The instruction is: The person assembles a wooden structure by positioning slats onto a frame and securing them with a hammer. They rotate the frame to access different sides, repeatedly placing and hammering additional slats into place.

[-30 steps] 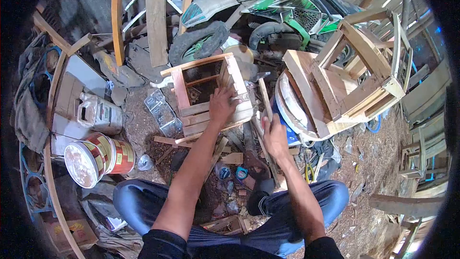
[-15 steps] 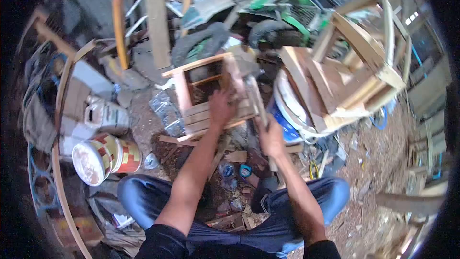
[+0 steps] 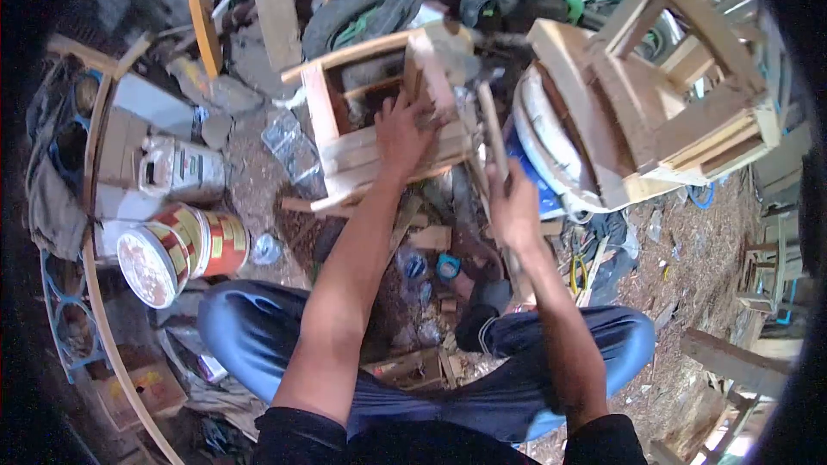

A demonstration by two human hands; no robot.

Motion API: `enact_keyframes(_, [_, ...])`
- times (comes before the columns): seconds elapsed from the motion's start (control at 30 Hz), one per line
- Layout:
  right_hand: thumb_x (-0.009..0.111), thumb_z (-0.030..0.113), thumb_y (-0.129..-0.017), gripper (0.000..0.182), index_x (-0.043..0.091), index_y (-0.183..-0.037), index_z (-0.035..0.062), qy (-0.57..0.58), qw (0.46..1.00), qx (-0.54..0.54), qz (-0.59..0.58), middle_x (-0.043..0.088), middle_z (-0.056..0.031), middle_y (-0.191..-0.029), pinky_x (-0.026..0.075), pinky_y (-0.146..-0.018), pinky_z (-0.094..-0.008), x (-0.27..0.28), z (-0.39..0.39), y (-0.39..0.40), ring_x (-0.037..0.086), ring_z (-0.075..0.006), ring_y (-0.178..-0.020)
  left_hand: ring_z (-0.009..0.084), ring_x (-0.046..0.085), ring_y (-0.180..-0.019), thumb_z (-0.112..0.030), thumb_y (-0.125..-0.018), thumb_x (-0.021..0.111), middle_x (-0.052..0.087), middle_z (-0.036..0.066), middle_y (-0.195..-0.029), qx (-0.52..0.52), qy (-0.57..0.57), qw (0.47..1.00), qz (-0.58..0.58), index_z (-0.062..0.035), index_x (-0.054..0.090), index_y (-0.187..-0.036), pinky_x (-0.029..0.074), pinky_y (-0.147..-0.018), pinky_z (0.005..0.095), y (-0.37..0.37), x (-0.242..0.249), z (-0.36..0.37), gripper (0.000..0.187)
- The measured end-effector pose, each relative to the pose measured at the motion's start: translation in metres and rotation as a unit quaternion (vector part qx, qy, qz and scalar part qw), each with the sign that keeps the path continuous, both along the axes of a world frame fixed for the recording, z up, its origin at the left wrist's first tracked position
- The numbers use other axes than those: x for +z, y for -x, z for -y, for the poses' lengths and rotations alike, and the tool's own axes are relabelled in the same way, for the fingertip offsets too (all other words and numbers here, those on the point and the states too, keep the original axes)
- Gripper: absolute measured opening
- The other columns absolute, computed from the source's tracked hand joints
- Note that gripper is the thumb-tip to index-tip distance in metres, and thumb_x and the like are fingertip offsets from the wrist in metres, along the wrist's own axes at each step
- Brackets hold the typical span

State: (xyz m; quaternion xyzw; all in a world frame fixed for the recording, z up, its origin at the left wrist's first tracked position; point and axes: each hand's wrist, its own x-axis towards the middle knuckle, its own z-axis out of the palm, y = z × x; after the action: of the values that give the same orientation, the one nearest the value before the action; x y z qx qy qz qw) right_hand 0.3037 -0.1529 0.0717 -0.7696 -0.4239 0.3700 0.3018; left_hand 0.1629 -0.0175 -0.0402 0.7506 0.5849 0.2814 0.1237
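Observation:
A small wooden stool frame (image 3: 349, 155) with pale slats lies tipped in front of me. My left hand (image 3: 405, 138) rests over the slats, its fingers bent past their edge toward the leg on the right. In my right hand (image 3: 515, 211) is the wooden handle of a hammer (image 3: 493, 125), fingers wrapped round it. The hammer's head end is smeared by motion, close to the stool's right side. Both hands are between my bent knees and the stool.
To the right, a larger wooden frame (image 3: 633, 133) lies on a white and blue bucket (image 3: 551, 133). A paint bucket (image 3: 155, 263) and a white jug (image 3: 185, 168) stand left. Pliers (image 3: 578, 271), a tape roll (image 3: 448, 267) and scraps litter the ground. Tyres (image 3: 357, 21) lie behind.
The view has shifted, so the stool and larger frame sit higher in it. The hammer has swung slightly to the right, away from the stool. My left hand stays on the slats.

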Motion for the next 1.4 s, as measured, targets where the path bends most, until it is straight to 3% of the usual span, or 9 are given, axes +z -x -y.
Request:
enact_keyframes(0.17, [0.046, 0.022, -0.096, 0.035, 0.048, -0.123, -0.0008, -0.072, 0.99, 0.037, 0.112, 0.061, -0.0321, -0.078, 0.046, -0.065, -0.0515, -0.055, -0.004, 0.002, 0.06, -0.0497, -0.078, 0.0384, 0.043, -0.121, -0.046, -0.074, 0.069, 0.056, 0.008, -0.122, -0.018, 0.036, 0.999, 0.014, -0.0159, 0.068, -0.103, 0.032, -0.101, 0.0546, 0.002, 0.0, -0.001, 0.042])
enact_keyframes(0.37, [0.044, 0.03, -0.097, 0.031, 0.048, -0.098, -0.0012, -0.018, 0.989, 0.027, 0.142, 0.058, -0.0295, -0.071, 0.04, -0.061, -0.052, -0.022, -0.012, 0.008, 0.06, -0.0455, -0.067, 0.0379, 0.044, -0.121, -0.045, -0.075, 0.068, 0.056, 0.01, -0.12, -0.017, 0.027, 0.999, 0.03, -0.0164, 0.069, -0.102, 0.032, -0.1, 0.0563, 0.002, -0.009, -0.003, 0.039])
enact_keyframes(0.47, [0.046, 0.022, -0.095, 0.025, 0.047, -0.103, -0.002, 0.027, 0.994, -0.01, 0.108, 0.058, -0.0348, -0.074, 0.044, -0.065, -0.0557, -0.02, -0.011, 0.014, 0.057, -0.052, -0.08, 0.0357, 0.046, -0.118, -0.045, -0.074, 0.069, 0.056, 0.011, -0.118, -0.027, 0.043, 0.997, 0.053, -0.0156, 0.07, -0.097, 0.033, -0.098, 0.0569, 0.001, -0.014, -0.007, 0.038])
enact_keyframes(0.53, [0.047, 0.02, -0.094, 0.024, 0.047, -0.103, -0.0026, -0.036, 0.972, 0.084, 0.218, 0.057, -0.0367, -0.075, 0.045, -0.066, -0.0562, -0.075, -0.002, -0.008, 0.057, -0.0519, -0.081, 0.0303, 0.051, -0.108, -0.048, -0.072, 0.07, 0.06, 0.007, -0.109, -0.011, -0.03, 0.999, 0.026, -0.0182, 0.071, -0.092, 0.038, -0.09, 0.0499, -0.001, -0.015, -0.006, 0.036])
enact_keyframes(0.8, [0.045, 0.02, -0.095, 0.024, 0.049, -0.103, -0.0029, 0.002, 0.993, 0.005, 0.119, 0.058, -0.0354, -0.074, 0.045, -0.064, -0.0555, -0.014, -0.01, 0.012, 0.058, -0.0515, -0.08, 0.0303, 0.05, -0.108, -0.048, -0.072, 0.07, 0.059, 0.009, -0.106, -0.022, -0.003, 0.999, 0.027, -0.0182, 0.071, -0.092, 0.037, -0.09, 0.0499, 0.002, -0.01, -0.005, 0.035])
enact_keyframes(0.93, [0.044, 0.027, -0.097, 0.029, 0.05, -0.099, -0.001, -0.032, 0.975, 0.066, 0.208, 0.056, -0.0294, -0.066, 0.043, -0.063, -0.0506, -0.061, -0.009, -0.001, 0.056, -0.0476, -0.065, 0.0312, 0.049, -0.111, -0.045, -0.073, 0.07, 0.057, 0.01, -0.112, -0.027, 0.013, 0.999, 0.03, -0.0131, 0.071, -0.095, 0.037, -0.094, 0.0535, 0.003, 0.0, -0.002, 0.038])
enact_keyframes(1.2, [0.045, 0.022, -0.095, 0.031, 0.047, -0.109, -0.0053, 0.008, 1.0, -0.002, 0.025, 0.056, -0.0362, -0.072, 0.046, -0.065, -0.0549, -0.019, -0.007, 0.006, 0.057, -0.0525, -0.079, 0.0316, 0.05, -0.108, -0.049, -0.074, 0.068, 0.058, 0.013, -0.109, -0.021, -0.015, 1.0, 0.011, -0.0167, 0.071, -0.096, 0.035, -0.093, 0.049, 0.002, -0.012, -0.006, 0.04])
enact_keyframes(1.23, [0.045, 0.02, -0.094, 0.031, 0.046, -0.112, -0.0056, 0.021, 0.989, 0.062, 0.129, 0.056, -0.0366, -0.073, 0.045, -0.065, -0.0563, -0.06, -0.008, -0.005, 0.057, -0.0526, -0.079, 0.0313, 0.05, -0.108, -0.049, -0.075, 0.068, 0.058, 0.012, -0.107, -0.024, -0.004, 0.999, 0.024, -0.0175, 0.071, -0.096, 0.036, -0.093, 0.0491, 0.003, -0.009, -0.003, 0.038])
enact_keyframes(1.4, [0.045, 0.019, -0.094, 0.03, 0.046, -0.112, -0.0061, -0.039, 0.983, 0.076, 0.165, 0.057, -0.0349, -0.072, 0.045, -0.062, -0.0573, -0.045, -0.011, -0.012, 0.057, -0.0528, -0.075, 0.03, 0.051, -0.106, -0.048, -0.076, 0.067, 0.057, 0.011, -0.1, -0.026, -0.009, 1.0, 0.016, -0.018, 0.071, -0.095, 0.036, -0.093, 0.0491, 0.003, -0.003, -0.001, 0.036])
